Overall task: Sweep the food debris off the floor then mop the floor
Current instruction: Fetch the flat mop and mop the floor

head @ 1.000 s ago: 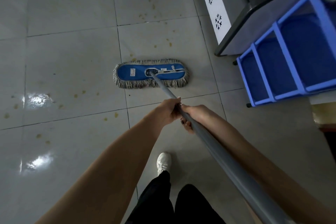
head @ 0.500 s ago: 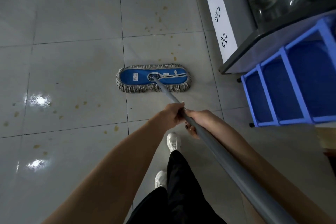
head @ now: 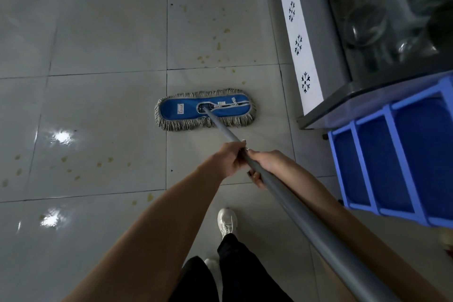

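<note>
I see the flat mop head (head: pixel 204 109), a long blue fabric pad with rounded ends and a grey-beige string fringe all round, lying flat on the pale glossy tiled floor (head: pixel 98 105). It sits just past a grout line, its long axis across my view. A round grey metal handle (head: pixel 282 191) joins the pad at a central bracket and slopes back toward the lower right edge of the view. My left hand (head: pixel 229 158) is wrapped round the handle from the left, and my right hand (head: pixel 266 163) is wrapped round it directly behind, the two hands touching. Yellowish food debris spots (head: pixel 99 164) are scattered on the tiles left of the hands, and more lie on the tile beyond the pad. The tiles to the left are open and carry bright light reflections. To the right, the pad's end lies near a grey cabinet (head: pixel 328 32) with a white snowflake-printed strip along its base. A blue plastic open-frame rack (head: pixel 392 162) stands against the cabinet's near corner, close beside my right forearm. One white shoe (head: pixel 227 222) is planted on the floor below the hands.
</note>
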A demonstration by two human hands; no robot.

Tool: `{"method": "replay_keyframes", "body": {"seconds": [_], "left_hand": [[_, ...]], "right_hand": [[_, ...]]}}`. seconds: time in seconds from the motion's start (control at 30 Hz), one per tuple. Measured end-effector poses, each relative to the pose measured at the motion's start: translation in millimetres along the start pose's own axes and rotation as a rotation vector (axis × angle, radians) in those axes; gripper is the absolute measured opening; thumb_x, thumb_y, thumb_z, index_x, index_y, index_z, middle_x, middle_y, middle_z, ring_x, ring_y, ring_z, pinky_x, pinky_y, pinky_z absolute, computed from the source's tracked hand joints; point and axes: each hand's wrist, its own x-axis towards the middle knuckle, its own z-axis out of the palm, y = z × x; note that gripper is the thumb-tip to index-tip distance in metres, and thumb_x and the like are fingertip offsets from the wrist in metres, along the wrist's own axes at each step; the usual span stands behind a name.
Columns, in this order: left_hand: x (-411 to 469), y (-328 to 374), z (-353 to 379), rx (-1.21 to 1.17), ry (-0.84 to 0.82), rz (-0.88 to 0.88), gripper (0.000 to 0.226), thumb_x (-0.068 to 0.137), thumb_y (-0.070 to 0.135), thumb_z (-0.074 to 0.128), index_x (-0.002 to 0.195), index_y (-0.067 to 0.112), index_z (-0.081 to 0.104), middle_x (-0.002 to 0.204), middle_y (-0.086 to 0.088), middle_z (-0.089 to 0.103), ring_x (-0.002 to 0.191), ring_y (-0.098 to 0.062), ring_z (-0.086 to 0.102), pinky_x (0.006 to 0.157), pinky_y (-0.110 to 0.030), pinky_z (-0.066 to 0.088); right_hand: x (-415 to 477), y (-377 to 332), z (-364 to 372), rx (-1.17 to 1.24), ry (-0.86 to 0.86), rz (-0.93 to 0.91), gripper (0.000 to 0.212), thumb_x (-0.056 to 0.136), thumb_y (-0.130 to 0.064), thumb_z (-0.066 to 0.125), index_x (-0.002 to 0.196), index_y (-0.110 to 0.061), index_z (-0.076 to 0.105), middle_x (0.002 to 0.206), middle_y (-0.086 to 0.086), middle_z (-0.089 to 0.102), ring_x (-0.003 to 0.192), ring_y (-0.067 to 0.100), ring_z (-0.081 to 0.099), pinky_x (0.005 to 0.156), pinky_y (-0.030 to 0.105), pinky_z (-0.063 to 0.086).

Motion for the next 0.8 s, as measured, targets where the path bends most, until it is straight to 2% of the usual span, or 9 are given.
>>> {"method": "replay_keyframes", "body": {"seconds": [0.07,0.13,0.5,0.6,0.73,0.8], "left_hand": [[5.7,11.4,7.6,0.016,0.010,0.000,0.025,0.099,0.013,0.044,0.074,0.006,0.043,0.070,-0.007,0.044,0.062,-0.016,0.048,0.040,-0.020,0.050],[12.3,23.4,15.9,0.033,0.032,0.000,0.024,0.099,0.015,0.044,0.076,0.007,0.044,0.071,-0.007,0.047,0.063,-0.015,0.050,0.040,-0.021,0.051],[42.5,81.0,40.5,0.056,0.048,0.030,0.025,0.098,0.014,0.045,0.075,0.005,0.044,0.066,-0.006,0.044,0.057,-0.014,0.048,0.036,-0.018,0.049],[53.2,105.4,42.8,0.067,0.056,0.038,0.025,0.098,0.013,0.045,0.074,0.005,0.043,0.066,-0.006,0.042,0.057,-0.014,0.046,0.035,-0.016,0.046],[70.0,144.2,45.0,0.076,0.042,0.030,0.023,0.098,0.014,0.045,0.077,0.006,0.043,0.068,-0.006,0.043,0.059,-0.014,0.047,0.037,-0.019,0.050],[79.5,171.6,45.2,0.074,0.046,0.031,0.022,0.098,0.014,0.045,0.078,0.005,0.043,0.069,-0.007,0.044,0.059,-0.015,0.048,0.037,-0.020,0.051]], "right_hand": [[6.2,-13.7,-2.7,-0.022,-0.010,-0.003,0.043,0.094,-0.035,0.055,0.069,-0.001,0.048,0.051,0.012,0.047,0.017,0.010,0.035,0.028,0.011,0.035],[11.6,-27.4,-5.9,-0.038,-0.026,-0.004,0.044,0.094,-0.037,0.054,0.068,-0.001,0.049,0.055,0.012,0.046,0.017,0.010,0.036,0.028,0.011,0.035],[27.9,-94.1,-12.6,-0.057,-0.065,0.030,0.042,0.094,-0.039,0.052,0.072,-0.003,0.048,0.058,0.011,0.045,0.018,0.008,0.037,0.027,0.010,0.034],[34.0,-117.5,-4.9,-0.008,-0.070,0.034,0.040,0.094,-0.038,0.053,0.073,-0.004,0.047,0.059,0.010,0.043,0.018,0.008,0.038,0.026,0.009,0.033],[46.2,-154.3,8.2,-0.022,-0.043,0.007,0.041,0.094,-0.038,0.053,0.071,-0.004,0.048,0.056,0.011,0.045,0.028,0.010,0.040,0.027,0.011,0.033],[53.3,-180.6,18.5,-0.020,-0.047,0.002,0.041,0.095,-0.037,0.051,0.072,-0.003,0.047,0.057,0.011,0.044,0.023,0.009,0.039,0.026,0.011,0.032]]}}
